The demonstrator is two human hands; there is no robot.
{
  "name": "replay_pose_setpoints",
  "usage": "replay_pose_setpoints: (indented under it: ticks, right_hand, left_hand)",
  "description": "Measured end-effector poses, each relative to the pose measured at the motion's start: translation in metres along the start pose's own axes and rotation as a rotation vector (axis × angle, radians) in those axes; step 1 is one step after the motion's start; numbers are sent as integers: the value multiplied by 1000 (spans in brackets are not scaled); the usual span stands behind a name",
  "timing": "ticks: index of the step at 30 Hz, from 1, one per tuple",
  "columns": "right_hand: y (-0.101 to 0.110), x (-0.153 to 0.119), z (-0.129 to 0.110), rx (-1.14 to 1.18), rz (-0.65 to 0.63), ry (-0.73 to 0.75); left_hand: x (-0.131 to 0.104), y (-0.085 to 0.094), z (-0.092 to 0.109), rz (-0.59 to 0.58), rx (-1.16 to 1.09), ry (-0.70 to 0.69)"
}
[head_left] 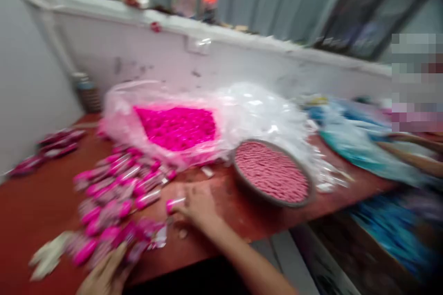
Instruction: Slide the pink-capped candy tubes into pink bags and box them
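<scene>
On the reddish table lies a pile of small clear tubes with bright pink caps. My right hand is closed around one pink-capped tube, just right of the pile. At the pile's near edge, my left hand rests against the tubes, its grip blurred and partly out of frame. Behind the pile, an open plastic bag holds many bright pink pieces. Right of my right hand, a dark round bowl is filled with small dusty-pink pieces.
A pale glove lies at the near left, and more dark pink packets lie farther back. Clear plastic bags spread behind the bowl. Another person's arms reach toward a teal tray. A ledge holds small items.
</scene>
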State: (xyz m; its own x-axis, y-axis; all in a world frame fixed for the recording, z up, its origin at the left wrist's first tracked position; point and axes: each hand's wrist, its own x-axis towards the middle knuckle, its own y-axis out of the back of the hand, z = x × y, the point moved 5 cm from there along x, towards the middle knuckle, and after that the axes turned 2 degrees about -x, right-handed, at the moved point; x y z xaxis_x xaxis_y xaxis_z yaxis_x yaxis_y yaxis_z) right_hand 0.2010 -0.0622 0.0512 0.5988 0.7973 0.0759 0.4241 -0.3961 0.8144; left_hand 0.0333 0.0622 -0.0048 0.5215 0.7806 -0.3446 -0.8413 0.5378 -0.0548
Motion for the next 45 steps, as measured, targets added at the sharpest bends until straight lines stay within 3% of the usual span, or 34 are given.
replay_pose_setpoints:
  ticks: [2, 4, 6, 8, 12, 18, 23, 26, 30, 33, 35, 37, 39, 43, 45]
  right_hand:
    - [6, -4, 18, 167, 107, -152]
    - [2, -8, 23, 272, 25, -135]
    - [-16, -18, 18, 657, -179, -156]
    - [-35, -31, 9, 993, -274, -221]
    - [-63, -47, 3, 1244, -233, -357]
    - [-72, -49, 8, 1195, -227, -429]
    - [-70, -46, 3, 1048, -238, -341]
    - [-54, -30, 6, 746, -175, -145]
    - [-28, 4, 15, 72, 15, 148]
    - [-32, 22, 22, -238, -39, 256]
    - [-40, 26, 30, -318, -124, 222]
    - [-46, 23, 35, -296, -164, 132]
    - [-48, 13, 36, -125, -174, 14]
    - [-62, -25, 18, 582, -276, -245]
    - [-70, -44, 2, 782, -324, -316]
  left_hand:
    - [-12, 17, -5, 95, -46, 27]
    - [-19, 8, -5, -58, -115, 24]
    - [-26, -7, -4, -199, -89, 29]
    - [-32, -21, -4, -289, -37, 19]
    - [-39, -36, -12, -404, -70, 62]
    - [-34, -36, -31, -454, -247, 187]
    - [-28, -32, -41, -397, -234, 189]
    - [-22, -25, -42, -290, -282, 224]
    - [-10, -14, -39, -148, -490, 284]
    - [-2, -11, -36, -106, -622, 302]
    - [1, -11, -34, -112, -673, 319]
    - [3, -11, -32, -112, -715, 328]
    - [5, -9, -31, -81, -755, 332]
    - [11, -6, -29, 22, -856, 322]
    - [13, -9, -29, 39, -896, 321]
